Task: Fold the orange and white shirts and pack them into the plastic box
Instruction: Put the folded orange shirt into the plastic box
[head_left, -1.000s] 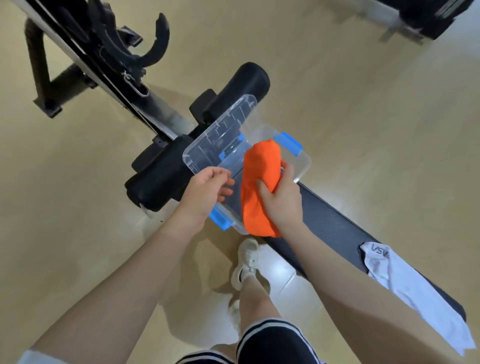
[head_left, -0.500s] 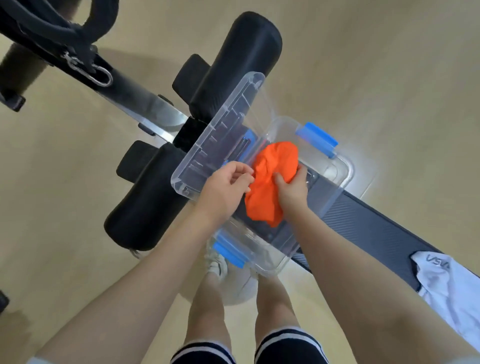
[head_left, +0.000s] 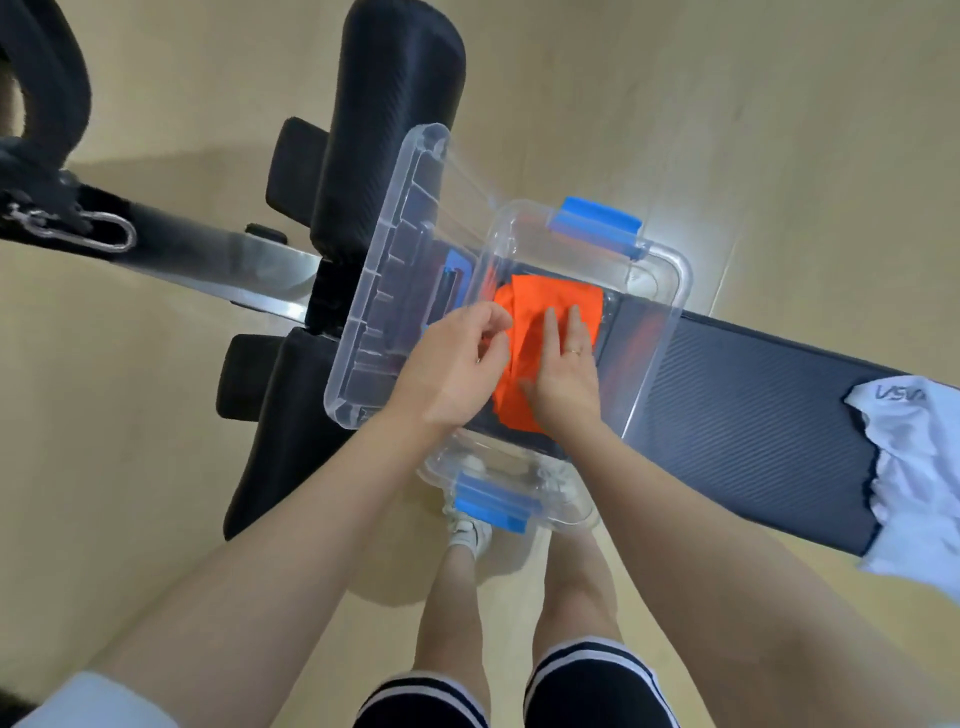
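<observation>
The folded orange shirt (head_left: 550, 317) lies on the bottom of the clear plastic box (head_left: 675, 291), which has blue latches and stands on a black padded bench. My right hand (head_left: 563, 374) presses flat on the shirt with straight fingers. My left hand (head_left: 452, 369) hovers at the box's left wall beside the shirt, its fingers loosely curled; I cannot tell if it touches the cloth. The white shirt (head_left: 914, 467) lies crumpled on the bench at the far right, away from both hands.
The box's clear lid (head_left: 384, 291) leans open to the left against black roller pads (head_left: 395, 104). A metal frame bar with a carabiner (head_left: 83, 228) runs off to the left. The bench pad (head_left: 753, 415) stretches right. My legs and shoes stand under the box on a wooden floor.
The orange shirt went from my right hand's grip above the box down onto the box's bottom. My right hand flattened on top of it. The camera moved closer over the box.
</observation>
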